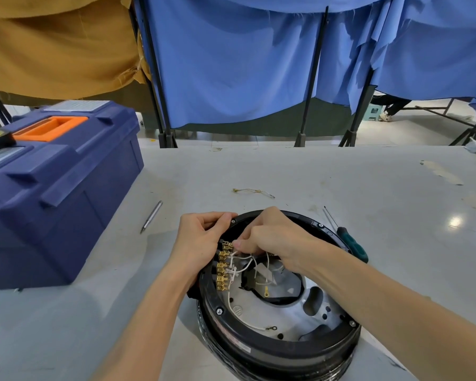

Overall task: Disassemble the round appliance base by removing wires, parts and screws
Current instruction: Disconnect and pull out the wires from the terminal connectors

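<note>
Fingers of your left hand [201, 243] are curled over the far-left rim of the round appliance base [259, 350], gripping it, with the palm lying against the outer wall. The base sits on the grey table [368, 188] right in front of you, open side up, its black ring framing a metal plate with holes.

Your right hand [275, 237] reaches in from the other side, over the far half of the base. Its fingers are bunched and curled, and thumb and fingertips pinch at the top of the white wires [245, 266], just beside the uppermost of the brass spade terminals [222, 268]. Whether the pinch closes on a wire or on the terminal's own end you cannot tell from here, because the knuckles hide it. The terminals run in a row down the inside left of the rim, between your two hands, and the wires loop from them toward the middle of the base. One longer wire curves along the near-left side and ends in a ring lug [271, 328] lying free on the plate.

On the table, a loose wire [254, 191] lies beyond the base, well apart from it. A green-handled screwdriver [353, 244] rests just beside the right rim, and a metal pen [151, 217] lies to the left, near a blue toolbox [58, 188].
</note>
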Demonstrator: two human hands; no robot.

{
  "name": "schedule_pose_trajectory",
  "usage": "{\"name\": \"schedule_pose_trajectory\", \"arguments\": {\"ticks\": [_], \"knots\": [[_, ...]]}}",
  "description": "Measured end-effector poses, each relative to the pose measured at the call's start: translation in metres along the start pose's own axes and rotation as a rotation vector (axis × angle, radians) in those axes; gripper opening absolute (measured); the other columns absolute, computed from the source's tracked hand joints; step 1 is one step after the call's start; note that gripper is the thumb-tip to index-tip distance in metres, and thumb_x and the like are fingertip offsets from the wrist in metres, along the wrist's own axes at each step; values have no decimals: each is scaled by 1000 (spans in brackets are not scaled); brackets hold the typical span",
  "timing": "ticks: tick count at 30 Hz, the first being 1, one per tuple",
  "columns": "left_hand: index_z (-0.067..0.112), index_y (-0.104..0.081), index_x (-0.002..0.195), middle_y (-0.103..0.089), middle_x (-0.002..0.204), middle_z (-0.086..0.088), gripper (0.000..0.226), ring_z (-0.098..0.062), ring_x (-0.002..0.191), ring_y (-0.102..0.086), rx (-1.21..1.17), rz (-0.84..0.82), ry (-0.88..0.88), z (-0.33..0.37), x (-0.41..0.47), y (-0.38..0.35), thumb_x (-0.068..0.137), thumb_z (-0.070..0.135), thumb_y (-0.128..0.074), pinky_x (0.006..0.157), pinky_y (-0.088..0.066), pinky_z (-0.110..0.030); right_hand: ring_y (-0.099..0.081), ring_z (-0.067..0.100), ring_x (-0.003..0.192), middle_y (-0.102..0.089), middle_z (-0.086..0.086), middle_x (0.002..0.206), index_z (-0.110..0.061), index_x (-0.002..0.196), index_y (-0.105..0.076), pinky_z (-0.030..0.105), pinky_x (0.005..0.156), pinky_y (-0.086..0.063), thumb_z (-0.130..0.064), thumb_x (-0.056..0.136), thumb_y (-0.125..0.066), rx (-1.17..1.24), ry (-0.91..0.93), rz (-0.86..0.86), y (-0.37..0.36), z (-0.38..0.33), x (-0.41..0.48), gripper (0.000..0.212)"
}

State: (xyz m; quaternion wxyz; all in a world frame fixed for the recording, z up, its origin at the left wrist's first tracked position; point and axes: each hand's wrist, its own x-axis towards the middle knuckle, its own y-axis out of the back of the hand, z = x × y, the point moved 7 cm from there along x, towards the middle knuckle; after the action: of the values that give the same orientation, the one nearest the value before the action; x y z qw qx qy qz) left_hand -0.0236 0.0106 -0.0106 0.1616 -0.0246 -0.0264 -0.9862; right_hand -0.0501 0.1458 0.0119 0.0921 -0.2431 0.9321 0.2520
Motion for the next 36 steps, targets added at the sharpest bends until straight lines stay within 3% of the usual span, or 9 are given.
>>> {"name": "schedule_pose_trajectory", "arguments": {"ticks": [3,6,12,16,21,27,31,33,36], "knots": [[24,-78,89,-77,86,4,17,-11,86,-73,2,6,1,1,-1,0,93,18,-63,74,-55,-23,-70,22,65,-69,10,62,-2,73,-73,28,63,-60,-4,76,-79,28,80,43,5,-5,-4,7],[21,-78,90,-78,86,4,13,-12,86,-73,7,13,-4,1,-2,0,92,19,-64,74,-55,-24,-71,36,75,-70,21,74,-6,71,-72,47,74,-60,-3,74,-79,-17,229,108,9,-18,-16,8],[22,-77,79,-77,80,6,10,-10,81,-73,44,172,-74,7,-7,13,85,17,-71,78,-55,-27,-64,18,84,-67,3,88,-20,67,-71,33,76,-54,-24,71,-81,-346,351,96,-8,-32,-33,12],[38,-72,68,-69,75,8,17,0,65,-61,245,242,-155,15,-13,24,80,27,-76,63,-44,-15,-58,19,94,-66,1,86,-22,66,-68,38,84,-51,-26,76,-78,-414,323,85,-11,-34,-32,14],[29,-75,67,-39,36,9,16,-7,38,-37,382,251,-126,13,-16,22,82,37,-73,50,-29,-26,-52,16,73,-55,-6,66,-14,71,-71,26,64,-38,-13,79,-72,-436,267,55,-15,-34,-27,8],[27,-76,68,-37,33,7,21,-8,37,-36,423,254,-154,15,-19,21,84,39,-70,47,-24,-22,-48,16,66,-52,-5,62,-15,67,-67,25,63,-34,-12,79,-70,-415,234,58,-17,-31,-25,13],[28,-75,67,-37,33,7,21,-9,36,-35,425,256,-175,16,-19,21,84,40,-71,45,-24,-21,-42,11,50,-46,-5,53,-12,66,-66,22,50,-31,-13,79,-73,-439,223,19,-18,-33,-25,14],[29,-76,66,-36,34,7,21,-10,37,-33,411,247,-181,16,-19,21,81,43,-73,46,-25,-23,-48,18,60,-49,1,63,-7,72,-70,24,58,-35,-10,79,-70,-435,219,52,-19,-32,-24,8],[28,-77,65,-36,35,6,19,-10,39,-30,403,233,-186,17,-18,21,78,43,-77,47,-27,-28,-57,33,96,-58,13,93,1,78,-70,32,76,-40,-3,79,-64,-403,212,127,-22,-30,-23,7]]}}
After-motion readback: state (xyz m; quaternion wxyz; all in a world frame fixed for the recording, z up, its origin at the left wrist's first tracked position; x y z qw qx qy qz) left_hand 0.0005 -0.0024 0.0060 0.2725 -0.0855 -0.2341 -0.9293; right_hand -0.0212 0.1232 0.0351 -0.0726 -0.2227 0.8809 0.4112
